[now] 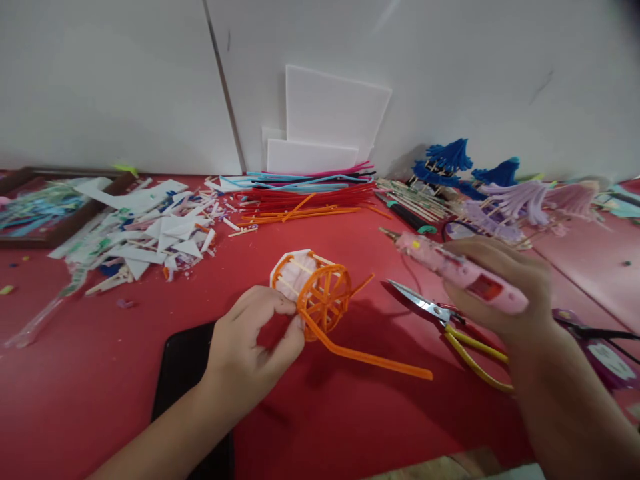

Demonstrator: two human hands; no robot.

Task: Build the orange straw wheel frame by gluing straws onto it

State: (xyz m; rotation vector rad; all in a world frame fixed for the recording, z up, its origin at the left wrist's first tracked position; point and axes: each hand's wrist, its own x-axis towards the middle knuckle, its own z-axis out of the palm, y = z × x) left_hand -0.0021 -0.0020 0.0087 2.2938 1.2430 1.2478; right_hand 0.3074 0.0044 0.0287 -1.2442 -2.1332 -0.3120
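Observation:
Between thumb and fingers, my left hand [260, 327] pinches the edge of a small round craft frame [325, 297]. The frame has an orange spoked wheel on the near side, thin sticks along its sides and a white board at the far end. From its lower edge a bent orange pipe cleaner [385, 361] sticks out to the right. My right hand [510, 280] is wrapped around a pink hot glue gun [460, 270], whose metal nozzle points left, up and to the right of the frame, not touching it.
Scissors with yellow handles [450, 327] lie open below the glue gun. A black phone [185, 367] is under my left arm. White scraps [165, 227], red pipe cleaners [310, 199], a green-and-black cutter [407, 215] and blue pipe-cleaner roofs [450, 157] lie farther back.

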